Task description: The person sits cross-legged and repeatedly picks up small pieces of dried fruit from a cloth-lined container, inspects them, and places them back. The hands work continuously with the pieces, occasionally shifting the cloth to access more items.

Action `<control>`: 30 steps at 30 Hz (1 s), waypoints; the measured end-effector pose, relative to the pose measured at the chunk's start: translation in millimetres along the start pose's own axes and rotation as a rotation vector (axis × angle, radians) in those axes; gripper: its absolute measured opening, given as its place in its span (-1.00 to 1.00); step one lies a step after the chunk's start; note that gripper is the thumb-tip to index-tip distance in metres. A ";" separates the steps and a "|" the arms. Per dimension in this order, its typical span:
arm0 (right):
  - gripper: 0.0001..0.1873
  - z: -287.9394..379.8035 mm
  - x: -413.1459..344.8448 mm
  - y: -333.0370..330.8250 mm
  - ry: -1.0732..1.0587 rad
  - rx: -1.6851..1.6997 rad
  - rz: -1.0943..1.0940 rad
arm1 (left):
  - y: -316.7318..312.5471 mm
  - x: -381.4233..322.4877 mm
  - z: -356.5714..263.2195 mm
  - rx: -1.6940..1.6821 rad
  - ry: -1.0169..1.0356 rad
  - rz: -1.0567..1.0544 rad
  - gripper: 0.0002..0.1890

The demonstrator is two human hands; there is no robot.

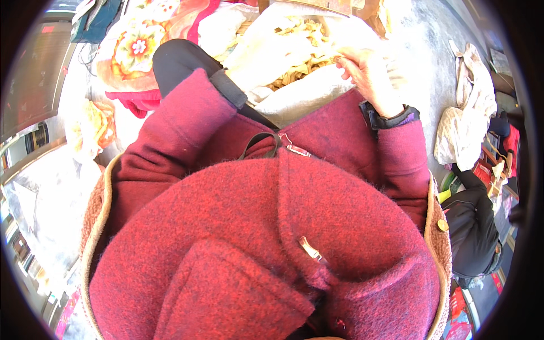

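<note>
A pale sack [310, 93] lies open before me, holding crumpled yellowish strips [304, 70] that look dry and leafy or papery. My right hand [367, 74] is over the sack's right side, thumb and fingertips pinched together on a thin end of a pale strip. From the dark cuff on the left, my left hand [250, 63] reaches over the sack's left part. Glare washes it out, so its fingers and anything in them cannot be made out.
A floral blanket [138, 46] lies at upper left, with an orange plastic bag [102, 123] below it. Cardboard [327, 5] stands beyond the sack. To the right are a pale plastic bag [461, 131] and a person in black [474, 229].
</note>
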State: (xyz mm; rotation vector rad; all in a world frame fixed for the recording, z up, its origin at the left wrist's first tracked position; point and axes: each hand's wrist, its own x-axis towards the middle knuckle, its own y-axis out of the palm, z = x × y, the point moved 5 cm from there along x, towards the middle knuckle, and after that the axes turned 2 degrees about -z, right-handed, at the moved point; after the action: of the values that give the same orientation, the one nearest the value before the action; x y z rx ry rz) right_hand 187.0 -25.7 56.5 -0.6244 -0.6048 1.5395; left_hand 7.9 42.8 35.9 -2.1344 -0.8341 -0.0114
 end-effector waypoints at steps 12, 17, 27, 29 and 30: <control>-0.74 -34.0 -15.0 43.9 0.408 0.558 0.133 | -5.6 -10.1 -32.3 0.317 0.239 0.093 -0.72; -0.82 12.8 -29.4 45.4 0.216 0.576 0.292 | -23.7 7.1 -23.6 -0.263 0.259 0.018 -0.74; -0.70 44.3 3.7 26.7 0.112 0.613 0.045 | 10.6 -2.4 11.9 -0.545 -0.288 0.154 -0.66; -0.70 45.3 8.5 25.3 -0.069 0.518 -0.048 | 7.0 -4.5 12.9 -0.324 -0.056 0.066 -0.67; -0.70 43.4 8.3 25.9 -0.097 0.434 -0.072 | 7.5 -7.5 9.2 -0.008 0.119 0.048 -0.67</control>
State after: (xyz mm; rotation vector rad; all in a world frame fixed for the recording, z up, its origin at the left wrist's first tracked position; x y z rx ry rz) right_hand 137.8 -19.3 68.9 -0.1968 -0.3434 1.5748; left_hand 3.8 41.8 22.5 -2.1376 -0.7140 -0.1162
